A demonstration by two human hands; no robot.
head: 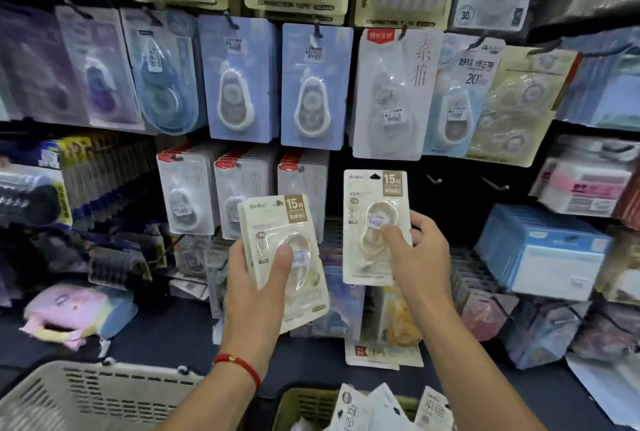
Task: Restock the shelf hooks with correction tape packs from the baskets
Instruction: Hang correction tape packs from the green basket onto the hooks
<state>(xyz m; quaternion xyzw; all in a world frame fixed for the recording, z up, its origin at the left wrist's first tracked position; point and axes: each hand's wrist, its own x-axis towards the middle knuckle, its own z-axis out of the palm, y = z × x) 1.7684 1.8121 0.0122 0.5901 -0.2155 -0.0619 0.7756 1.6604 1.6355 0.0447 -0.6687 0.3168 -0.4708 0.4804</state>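
A: Which step is going on?
B: Hanging. The right hand (412, 250) is pinching a single pack (375, 226) just below the bare hooks (433, 178), right of the left hand (258, 278) clutching a spare stack (284, 257).
A: Next?
B: Probably threading its hole onto a hook.

Both cream correction tape packs, one at centre (282, 257) and one just right of it (375, 226), read "15M", and the upper-right light blue pack (460, 95) reads "20".
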